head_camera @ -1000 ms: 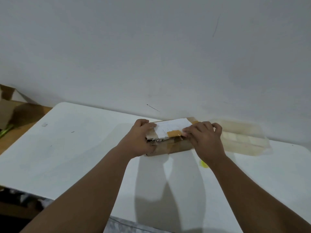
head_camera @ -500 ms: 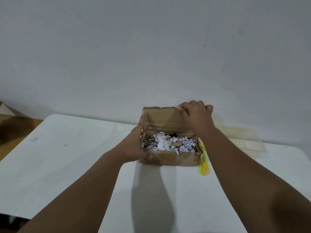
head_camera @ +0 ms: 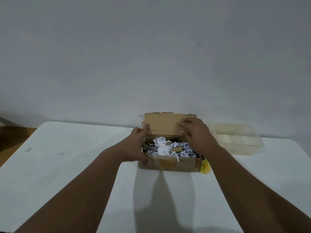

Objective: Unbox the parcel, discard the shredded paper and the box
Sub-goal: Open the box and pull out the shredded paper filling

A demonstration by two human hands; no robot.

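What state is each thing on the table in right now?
Brown cardboard box: open, flap upright.
Shredded white paper: inside the box, none removed.
Left hand: gripping the box's left end.
Right hand: pressed flat on the flap.
Clear plastic container: right of the box, untouched; lid state unclear.
Yellow object: at the box's right corner, partly hidden.
White table: bearing everything.

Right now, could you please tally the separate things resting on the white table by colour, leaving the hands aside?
Brown: 1, the open cardboard box, filled with white shredded paper
Clear: 1, the plastic container
Yellow: 1, a small yellow object at the box's right corner, too hidden to identify
Total: 3
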